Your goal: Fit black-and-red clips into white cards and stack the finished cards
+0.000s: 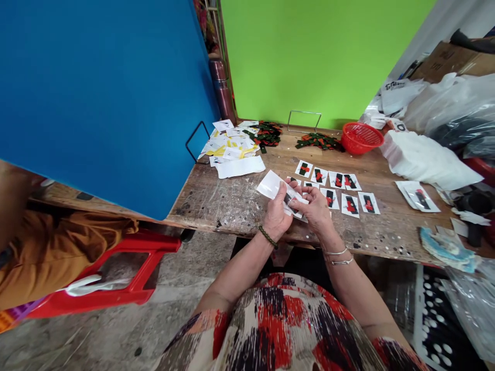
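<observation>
My left hand (pixel 279 212) is closed on a white packet (pixel 270 185), its thumb on top. My right hand (pixel 316 210) pinches the packet's right end, where a dark and red piece shows partly between the fingers. Beyond and to the right of my hands, white cards (pixel 350 205) with dark green and red pieces lie in rows on the wooden table (pixel 216 201); my hands cover some of them. A stack of similar cards (pixel 417 197) lies farther right.
White and yellow papers (pixel 232 147) lie at the back left, beside dark green and red piles (pixel 268 135). A red basket (pixel 360 138) and plastic bags (pixel 429 157) stand back right. Blue (pixel 104 98) and green (pixel 317 56) panels rise behind. At left, a person sits on a red stool (pixel 143 273).
</observation>
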`<state>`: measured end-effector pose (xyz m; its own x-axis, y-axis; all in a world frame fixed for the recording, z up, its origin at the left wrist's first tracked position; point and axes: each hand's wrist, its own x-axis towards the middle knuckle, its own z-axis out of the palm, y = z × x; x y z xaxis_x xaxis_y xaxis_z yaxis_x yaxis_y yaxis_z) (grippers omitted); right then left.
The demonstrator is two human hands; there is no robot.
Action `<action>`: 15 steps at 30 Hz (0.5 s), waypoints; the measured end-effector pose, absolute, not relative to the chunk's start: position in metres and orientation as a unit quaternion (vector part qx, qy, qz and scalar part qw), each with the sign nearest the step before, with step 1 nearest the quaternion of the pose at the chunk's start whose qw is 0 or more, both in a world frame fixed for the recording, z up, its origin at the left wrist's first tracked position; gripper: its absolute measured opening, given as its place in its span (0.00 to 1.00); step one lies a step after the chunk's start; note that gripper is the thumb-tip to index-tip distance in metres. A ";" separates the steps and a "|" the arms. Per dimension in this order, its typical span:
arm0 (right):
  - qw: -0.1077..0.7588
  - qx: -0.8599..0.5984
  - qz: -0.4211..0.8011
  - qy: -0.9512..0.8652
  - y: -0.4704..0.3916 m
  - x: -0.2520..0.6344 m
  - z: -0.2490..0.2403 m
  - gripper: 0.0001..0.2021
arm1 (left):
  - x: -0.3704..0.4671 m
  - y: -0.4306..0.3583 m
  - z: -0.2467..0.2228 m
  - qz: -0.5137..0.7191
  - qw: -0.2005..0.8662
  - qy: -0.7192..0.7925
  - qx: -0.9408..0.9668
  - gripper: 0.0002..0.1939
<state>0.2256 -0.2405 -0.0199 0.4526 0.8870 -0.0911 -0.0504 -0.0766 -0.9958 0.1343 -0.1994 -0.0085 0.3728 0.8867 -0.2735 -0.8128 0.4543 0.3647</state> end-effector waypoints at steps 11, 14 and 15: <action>0.585 -0.618 0.414 -0.324 -0.241 0.219 -0.010 0.30 | 0.134 -0.199 -0.008 0.520 0.823 0.221 0.062 0.10; 0.573 -0.599 0.450 -0.332 -0.242 0.218 -0.010 0.31 | 0.131 -0.195 -0.009 0.527 0.819 0.218 0.061 0.11; 0.575 -0.592 0.458 -0.331 -0.243 0.217 -0.010 0.32 | 0.131 -0.194 -0.009 0.528 0.818 0.218 0.060 0.11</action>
<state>0.2172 -0.2427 -0.0104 0.3623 0.9181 -0.1609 -0.1352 -0.1190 -0.9836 0.1308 -0.1945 -0.0092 0.3471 0.8911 -0.2924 -0.8386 0.4345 0.3287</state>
